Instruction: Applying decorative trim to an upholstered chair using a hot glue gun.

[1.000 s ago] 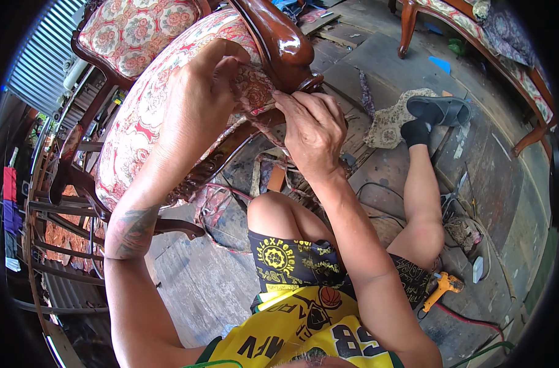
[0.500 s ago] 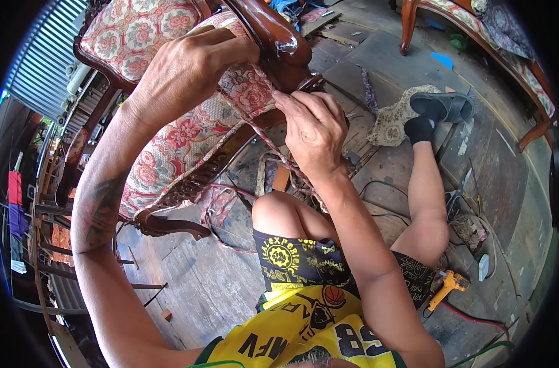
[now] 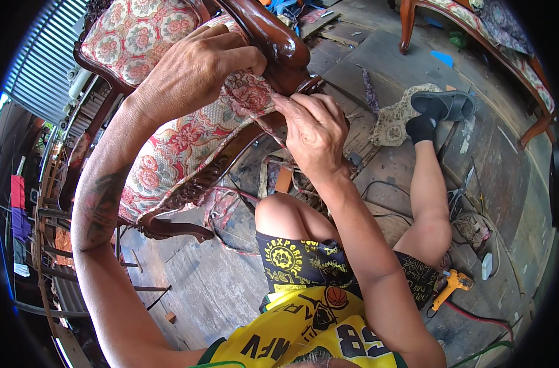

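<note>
A carved wooden armchair (image 3: pixel 187 195) with a floral padded seat (image 3: pixel 184 138) stands before me. A floral fabric-covered trim cord (image 3: pixel 268 130) runs along the seat's lower edge and hangs loose near its front corner. My right hand (image 3: pixel 316 132) pinches this cord between thumb and forefinger, close to the corner below the glossy wooden armrest (image 3: pixel 285 46). Above the seat, my left hand (image 3: pixel 196 70) is bent with its fingers curled down by the armrest post. Its fingertips are partly hidden, and what they grip cannot be made out.
A yellow glue gun (image 3: pixel 454 285) lies on the wooden floor beside my thigh, its red cable trailing. Fabric scraps (image 3: pixel 221 205) lie below the seat. Another upholstered seat (image 3: pixel 518 67) stands at the far right. My slippered foot rests by a patterned cloth (image 3: pixel 396 119).
My left hand has shifted slightly right and down. The loose cord below the right hand hangs differently, with less of it crossing the seat. The right hand has barely moved.
</note>
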Available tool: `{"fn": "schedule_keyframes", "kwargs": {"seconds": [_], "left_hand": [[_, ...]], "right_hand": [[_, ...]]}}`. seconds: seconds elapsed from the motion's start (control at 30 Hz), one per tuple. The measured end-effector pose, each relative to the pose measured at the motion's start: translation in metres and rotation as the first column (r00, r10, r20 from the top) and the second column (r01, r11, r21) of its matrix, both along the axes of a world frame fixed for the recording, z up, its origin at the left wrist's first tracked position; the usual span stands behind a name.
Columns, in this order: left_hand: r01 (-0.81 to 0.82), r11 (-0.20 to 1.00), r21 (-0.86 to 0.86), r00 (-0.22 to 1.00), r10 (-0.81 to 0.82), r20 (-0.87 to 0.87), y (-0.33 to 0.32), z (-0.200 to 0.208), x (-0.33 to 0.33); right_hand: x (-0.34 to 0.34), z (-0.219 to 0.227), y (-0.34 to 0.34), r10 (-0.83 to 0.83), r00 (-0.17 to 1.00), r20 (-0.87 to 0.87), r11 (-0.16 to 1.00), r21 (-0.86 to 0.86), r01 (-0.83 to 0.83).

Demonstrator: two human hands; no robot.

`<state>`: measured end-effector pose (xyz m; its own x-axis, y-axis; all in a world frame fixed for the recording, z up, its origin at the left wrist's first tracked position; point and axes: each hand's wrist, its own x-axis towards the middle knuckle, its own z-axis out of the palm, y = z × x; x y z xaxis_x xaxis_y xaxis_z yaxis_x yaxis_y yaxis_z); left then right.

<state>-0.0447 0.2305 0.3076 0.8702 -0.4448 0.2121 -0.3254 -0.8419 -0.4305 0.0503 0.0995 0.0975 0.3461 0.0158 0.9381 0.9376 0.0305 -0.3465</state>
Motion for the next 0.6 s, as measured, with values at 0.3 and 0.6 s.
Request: {"fn": "schedule_keyframes", "kwargs": {"seconds": [0.3, 0.6], "left_hand": [[-0.013, 0.995, -0.102, 0.991, -0.001, -0.136, 0.0028, 0.0016, 0.0016], [0.082, 0.997, -0.009, 0.995, -0.082, -0.049, 0.0020, -0.0029, 0.0068]], "right_hand": [[-0.0024, 0.0019, 0.0002, 0.011, 1.000, -0.006, 1.000, 0.003, -0.011], [0.0014, -0.0020, 0.0011, -0.007, 1.000, -0.007, 1.000, 0.013, 0.007]]}}
